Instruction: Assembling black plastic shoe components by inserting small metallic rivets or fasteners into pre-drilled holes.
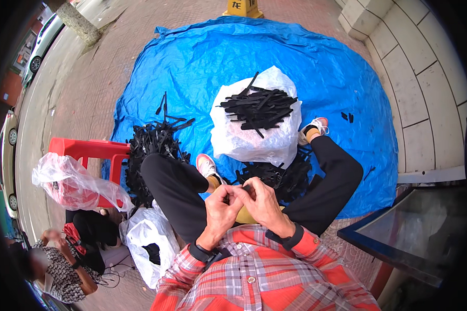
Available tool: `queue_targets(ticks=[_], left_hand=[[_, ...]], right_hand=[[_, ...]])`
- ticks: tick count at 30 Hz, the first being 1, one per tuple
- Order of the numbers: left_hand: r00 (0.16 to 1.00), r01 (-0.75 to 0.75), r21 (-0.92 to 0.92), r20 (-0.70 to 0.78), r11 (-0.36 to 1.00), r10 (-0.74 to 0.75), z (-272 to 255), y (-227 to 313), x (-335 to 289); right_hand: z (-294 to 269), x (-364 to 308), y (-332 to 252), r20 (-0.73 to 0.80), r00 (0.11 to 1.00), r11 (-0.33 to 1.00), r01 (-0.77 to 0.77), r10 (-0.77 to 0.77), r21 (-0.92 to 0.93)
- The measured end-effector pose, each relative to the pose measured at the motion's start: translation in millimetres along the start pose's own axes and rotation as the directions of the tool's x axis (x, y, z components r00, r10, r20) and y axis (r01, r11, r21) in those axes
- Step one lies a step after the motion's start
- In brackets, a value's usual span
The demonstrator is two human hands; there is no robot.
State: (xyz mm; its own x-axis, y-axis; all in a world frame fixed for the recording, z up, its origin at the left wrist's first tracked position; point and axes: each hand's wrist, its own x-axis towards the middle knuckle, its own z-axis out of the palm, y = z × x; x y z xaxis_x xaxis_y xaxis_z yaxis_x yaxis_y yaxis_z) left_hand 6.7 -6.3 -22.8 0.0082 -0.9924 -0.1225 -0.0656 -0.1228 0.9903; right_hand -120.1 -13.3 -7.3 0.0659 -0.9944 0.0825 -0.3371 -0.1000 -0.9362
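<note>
A small black strip (246, 188) sits low at frame centre, pinched between both hands, its long axis hidden. The right hand (264, 205) and left hand (220, 210) touch, each grip closed on it. More strips top the white bag (254, 137) just above.

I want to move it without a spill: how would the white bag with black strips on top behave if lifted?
The white plastic bag looks thin and crinkled, so probably floppy. The black strips lie loose on top and would likely slide off. It bulges full, so perhaps heavy.
</note>
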Motion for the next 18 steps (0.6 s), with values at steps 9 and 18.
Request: queue_targets(ticks=[9, 18], left_hand=[[0.998, 0.033, -0.203, 0.063, 0.979, -0.021, 7, 5, -3], [0.975, 0.219, -0.279, 0.028, 0.935, -0.22, 11, 22, -6]], right_hand=[[-3, -3, 15, 0.132, 0.902, 0.651, -0.392, 0.411, 0.65], [-11, -5, 0, 0.064, 0.933, 0.801, -0.337, 0.353, 0.494]])
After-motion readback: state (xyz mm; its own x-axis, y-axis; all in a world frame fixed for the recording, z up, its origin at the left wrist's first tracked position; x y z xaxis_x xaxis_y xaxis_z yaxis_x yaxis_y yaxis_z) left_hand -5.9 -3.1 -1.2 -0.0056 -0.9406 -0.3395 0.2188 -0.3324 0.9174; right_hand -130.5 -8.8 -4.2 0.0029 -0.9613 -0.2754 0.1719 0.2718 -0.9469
